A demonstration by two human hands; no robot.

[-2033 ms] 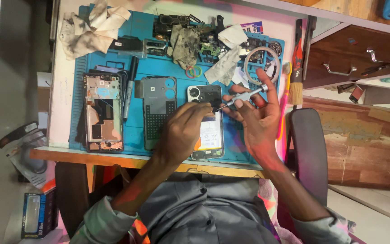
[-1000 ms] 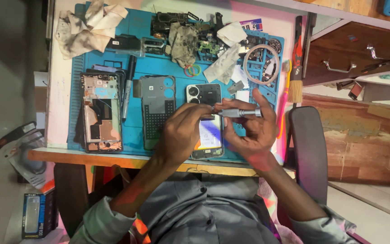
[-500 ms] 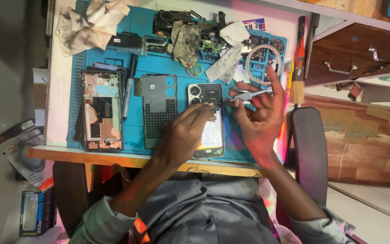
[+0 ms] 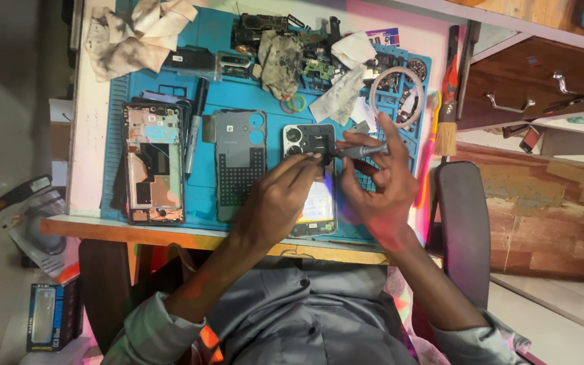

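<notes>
blue silicone covers most of the desk, a work mat [image 4: 272, 101] that fills the upper middle of the frame, and i sit over it with both hands near its lower right part. my left hand [image 4: 275, 199] lies on the opened phone [image 4: 312, 196], fingers curled down over its back, the fingertips pressing at the dark part just below the camera cluster; the grip is narrow, pinning the phone flat to the mat rather than lifting it. my right hand [image 4: 380, 186] is just to the right of the phone, closed around a slim grey screwdriver [image 4: 363, 151] that lies nearly level, its tip pointing left and meeting the phone where my left fingertips rest. one finger of that hand sticks up toward the top of the frame. left of the phone sits a grey back cover [image 4: 239, 165] with a perforated panel, and further left a bare phone frame [image 4: 153, 162] with a black marker pen [image 4: 194, 125] between them. a stained rag [image 4: 133, 34] lies in the upper left, a second dirty cloth [image 4: 280, 57] near the top centre, beside small circuit parts. a white ring of cable [image 4: 397, 94] rests in the upper right of the mat, and a brush [image 4: 446, 101] lies along the mat's right edge. whether the tip sits in a screw, i cannot tell.
</notes>
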